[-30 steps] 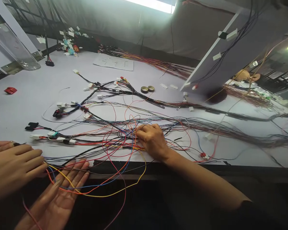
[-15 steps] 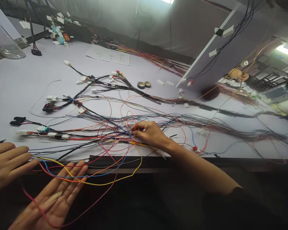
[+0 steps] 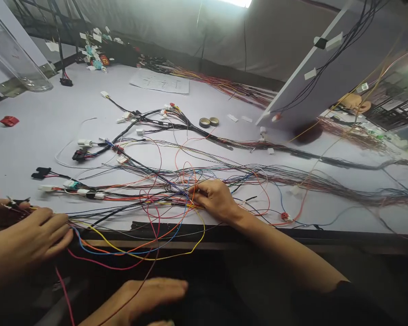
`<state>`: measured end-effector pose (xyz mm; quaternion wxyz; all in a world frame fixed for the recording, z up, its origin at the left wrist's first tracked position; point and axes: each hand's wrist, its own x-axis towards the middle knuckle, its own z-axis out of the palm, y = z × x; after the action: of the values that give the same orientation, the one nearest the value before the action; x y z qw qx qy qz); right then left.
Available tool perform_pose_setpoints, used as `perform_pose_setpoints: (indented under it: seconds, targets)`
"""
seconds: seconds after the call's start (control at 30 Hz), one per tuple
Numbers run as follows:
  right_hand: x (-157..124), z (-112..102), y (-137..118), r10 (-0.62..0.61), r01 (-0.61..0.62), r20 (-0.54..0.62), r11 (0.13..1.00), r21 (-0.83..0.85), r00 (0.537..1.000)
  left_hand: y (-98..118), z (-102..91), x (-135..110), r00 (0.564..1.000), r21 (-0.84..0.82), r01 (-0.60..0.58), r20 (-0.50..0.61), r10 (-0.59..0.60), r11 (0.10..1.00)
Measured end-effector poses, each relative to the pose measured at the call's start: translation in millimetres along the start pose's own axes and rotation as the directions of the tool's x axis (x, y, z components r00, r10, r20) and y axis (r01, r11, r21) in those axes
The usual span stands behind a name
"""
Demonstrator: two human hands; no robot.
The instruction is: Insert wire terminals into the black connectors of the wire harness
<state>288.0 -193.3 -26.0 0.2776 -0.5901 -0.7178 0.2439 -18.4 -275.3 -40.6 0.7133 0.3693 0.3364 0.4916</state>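
My right hand (image 3: 212, 199) reaches in from the right over the wire harness on the table. Its thumb and fingers pinch thin wires (image 3: 182, 192) where several strands cross. My left hand (image 3: 149, 294) is low at the bottom edge, partly cut off, its fingers stretched out to the right. A dark red wire (image 3: 146, 276) passes in front of it. Above it hang loose yellow, blue and orange wires (image 3: 122, 251) over the table's front edge. They run left to a co-worker's hand (image 3: 44, 233), which holds the bundle by a dark connector (image 3: 18, 203).
Taped harness branches with white and black connectors (image 3: 80, 155) lie across the table. Two tape rolls (image 3: 209, 122), a paper sheet (image 3: 159, 81) and a red connector (image 3: 9, 121) lie farther back. A white upright panel (image 3: 309, 77) stands at the right, and a clear container (image 3: 23, 63) at the left.
My left hand has moved right and down and is no longer palm up beneath the wires. My right hand keeps its pinch. The view has shifted, showing more of the co-worker's hands.
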Motion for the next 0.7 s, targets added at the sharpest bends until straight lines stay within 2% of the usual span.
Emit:
perform_pose_setpoints:
  seconds: [0.1, 0.13, 0.2, 0.23, 0.33, 0.4, 0.43, 0.5, 0.57, 0.6, 0.63, 0.7]
  targets:
    - [0, 1, 2, -0.017, 0.017, -0.019, 1.000, 0.010, 1.000, 11, 33.9, 12, 0.999, 0.154, 0.045, 0.017, -0.048, 0.987]
    - [0, 1, 2, -0.019, 0.020, -0.023, 1.000, 0.017, 1.000, 13, 47.0, 21, 0.999, 0.267, 0.032, 0.017, -0.038, 0.963]
    - [0, 0, 2, -0.019, 0.020, -0.033, 0.999, 0.042, 0.999, 13, 71.1, 44, 0.999, 0.328, 0.010, 0.030, -0.021, 0.945]
    - [0, 0, 1, -0.009, 0.012, -0.037, 0.998, 0.060, 0.999, 11, 80.6, 55, 0.999, 0.362, -0.012, 0.035, -0.001, 0.932]
    - [0, -1, -1, 0.060, -0.056, -0.030, 0.990, 0.128, 0.998, -6, 95.0, 83, 0.980, 0.591, -0.189, 0.058, 0.192, 0.784]
    - [-1, -2, -3, 0.104, -0.099, -0.019, 0.981, 0.165, 0.994, -20, 94.3, 95, 0.947, 0.722, -0.275, 0.089, 0.310, 0.635]
    - [-1, -2, -3, 0.112, -0.107, -0.015, 0.978, 0.179, 0.994, -26, 92.2, 98, 0.930, 0.795, -0.300, 0.121, 0.348, 0.527]
    - [0, -2, -3, 0.107, -0.102, -0.015, 0.975, 0.200, 0.994, -33, 87.3, 104, 0.901, 0.915, -0.325, 0.223, 0.373, 0.239]
    - [0, -2, -1, 0.093, -0.086, -0.023, 0.972, 0.217, 0.995, -35, 83.1, 110, 0.872, 0.937, -0.348, 0.336, 0.357, -0.031]
    - [0, -1, 0, 0.087, -0.079, -0.029, 0.972, 0.222, 0.996, -35, 81.6, 113, 0.853, 0.922, -0.370, 0.386, 0.351, -0.114]
    - [0, -1, 1, 0.081, -0.071, -0.034, 0.972, 0.226, 0.996, -34, 80.3, 116, 0.831, 0.903, -0.399, 0.429, 0.354, -0.158]
    - [0, 0, 2, 0.063, -0.054, -0.035, 0.974, 0.219, 0.997, -32, 78.3, 122, 0.792, 0.872, -0.458, 0.489, 0.365, -0.173]
